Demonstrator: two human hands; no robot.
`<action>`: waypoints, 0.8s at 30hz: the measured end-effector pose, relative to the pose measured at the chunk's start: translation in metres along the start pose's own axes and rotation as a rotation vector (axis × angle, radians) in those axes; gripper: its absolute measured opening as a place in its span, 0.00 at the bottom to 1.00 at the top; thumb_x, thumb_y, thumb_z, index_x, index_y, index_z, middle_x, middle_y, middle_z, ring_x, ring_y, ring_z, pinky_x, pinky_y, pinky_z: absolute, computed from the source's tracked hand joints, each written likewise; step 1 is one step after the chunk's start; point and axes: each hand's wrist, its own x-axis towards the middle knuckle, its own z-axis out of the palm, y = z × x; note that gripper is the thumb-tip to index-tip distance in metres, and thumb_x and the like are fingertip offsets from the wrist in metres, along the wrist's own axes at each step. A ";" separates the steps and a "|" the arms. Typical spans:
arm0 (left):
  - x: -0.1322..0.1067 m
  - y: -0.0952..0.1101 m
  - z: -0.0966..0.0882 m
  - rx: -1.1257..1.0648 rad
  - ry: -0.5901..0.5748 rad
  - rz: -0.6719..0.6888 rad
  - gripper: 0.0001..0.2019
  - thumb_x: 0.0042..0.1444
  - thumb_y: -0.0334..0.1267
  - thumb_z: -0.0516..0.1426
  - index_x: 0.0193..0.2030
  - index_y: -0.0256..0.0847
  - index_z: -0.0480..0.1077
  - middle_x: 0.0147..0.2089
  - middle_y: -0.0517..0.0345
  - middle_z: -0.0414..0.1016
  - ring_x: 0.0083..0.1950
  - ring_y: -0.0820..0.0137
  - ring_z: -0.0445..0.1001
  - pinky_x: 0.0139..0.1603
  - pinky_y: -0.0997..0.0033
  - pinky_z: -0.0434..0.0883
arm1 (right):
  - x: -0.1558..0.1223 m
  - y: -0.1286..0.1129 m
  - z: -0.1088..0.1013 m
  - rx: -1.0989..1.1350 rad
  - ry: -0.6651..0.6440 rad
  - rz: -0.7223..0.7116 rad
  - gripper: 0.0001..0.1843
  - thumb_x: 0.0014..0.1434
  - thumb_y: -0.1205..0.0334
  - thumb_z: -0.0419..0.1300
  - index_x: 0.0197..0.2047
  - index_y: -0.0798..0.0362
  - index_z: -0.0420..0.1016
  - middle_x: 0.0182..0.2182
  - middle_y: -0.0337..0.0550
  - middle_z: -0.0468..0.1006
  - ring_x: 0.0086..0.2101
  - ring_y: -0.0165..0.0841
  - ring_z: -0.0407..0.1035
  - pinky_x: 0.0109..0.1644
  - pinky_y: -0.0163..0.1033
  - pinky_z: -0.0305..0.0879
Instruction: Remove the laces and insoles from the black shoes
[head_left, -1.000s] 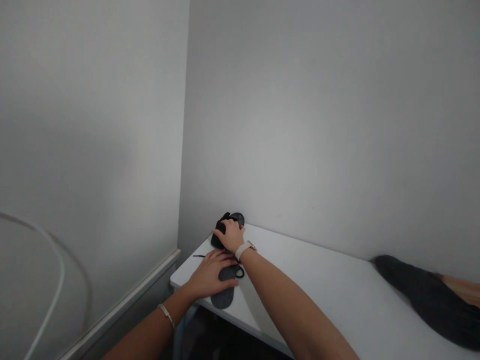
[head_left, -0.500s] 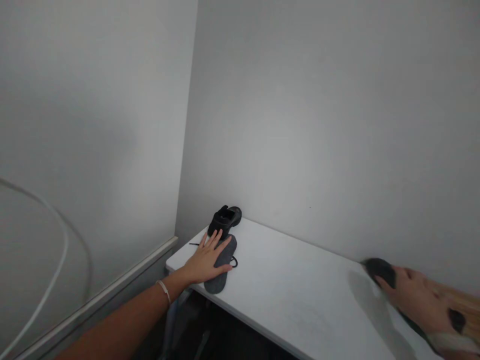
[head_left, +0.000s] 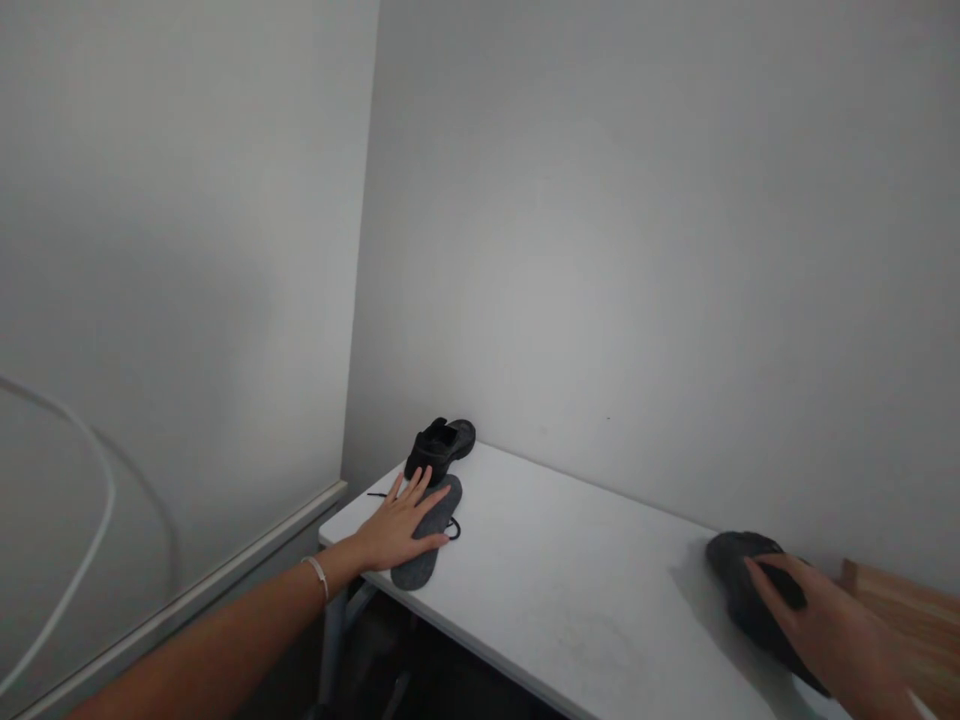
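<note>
Your left hand point(head_left: 397, 533), fingers wide, rests on an insole point(head_left: 415, 570) that could slip off the surface point(head_left: 559, 560) if dragged, while your right hand point(head_left: 840, 640) grips a dark shoe point(head_left: 731, 572).

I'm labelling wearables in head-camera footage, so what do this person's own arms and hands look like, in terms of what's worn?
The left hand is ungloved, with a thin, pale bracelet at the wrist and no sleeve visible. The right hand is also ungloved; a pale edge shows near its wrist, too cropped to identify.
</note>
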 end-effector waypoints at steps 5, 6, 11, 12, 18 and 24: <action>0.001 -0.003 0.003 0.010 -0.010 0.003 0.38 0.59 0.65 0.47 0.71 0.51 0.45 0.74 0.46 0.37 0.74 0.49 0.35 0.70 0.41 0.38 | -0.015 -0.088 -0.003 0.043 -0.018 -0.269 0.14 0.64 0.51 0.54 0.36 0.50 0.73 0.26 0.42 0.78 0.23 0.35 0.73 0.28 0.38 0.62; 0.001 -0.003 0.003 0.012 -0.018 0.000 0.38 0.59 0.65 0.47 0.71 0.51 0.45 0.74 0.46 0.37 0.74 0.49 0.35 0.70 0.41 0.38 | -0.017 -0.108 -0.004 0.090 -0.019 -0.321 0.11 0.65 0.54 0.54 0.36 0.51 0.72 0.26 0.41 0.77 0.24 0.33 0.73 0.29 0.36 0.62; 0.003 0.004 -0.001 0.027 -0.049 -0.019 0.38 0.59 0.65 0.46 0.71 0.47 0.47 0.74 0.43 0.35 0.74 0.49 0.34 0.69 0.41 0.39 | -0.029 -0.177 -0.001 0.274 -0.090 -0.453 0.11 0.68 0.63 0.50 0.34 0.53 0.69 0.24 0.39 0.73 0.24 0.32 0.68 0.30 0.37 0.57; 0.003 0.006 -0.003 0.030 -0.053 -0.018 0.38 0.60 0.64 0.46 0.71 0.47 0.48 0.74 0.42 0.35 0.74 0.49 0.33 0.69 0.41 0.39 | -0.031 -0.183 0.001 0.287 -0.106 -0.468 0.11 0.68 0.64 0.50 0.34 0.53 0.69 0.25 0.40 0.73 0.24 0.32 0.68 0.31 0.38 0.56; 0.003 0.007 -0.002 0.033 -0.035 -0.019 0.37 0.60 0.63 0.47 0.71 0.49 0.48 0.74 0.43 0.33 0.73 0.47 0.36 0.69 0.38 0.41 | -0.042 -0.194 0.003 0.268 -0.198 -0.420 0.10 0.67 0.66 0.49 0.34 0.51 0.67 0.25 0.40 0.72 0.25 0.35 0.65 0.31 0.40 0.53; 0.003 -0.005 0.000 -0.047 0.144 -0.017 0.31 0.63 0.57 0.49 0.69 0.47 0.54 0.74 0.43 0.41 0.73 0.47 0.41 0.68 0.35 0.43 | -0.026 -0.186 -0.024 0.453 -0.366 -0.322 0.06 0.65 0.63 0.54 0.46 0.52 0.68 0.35 0.44 0.76 0.34 0.38 0.68 0.39 0.42 0.59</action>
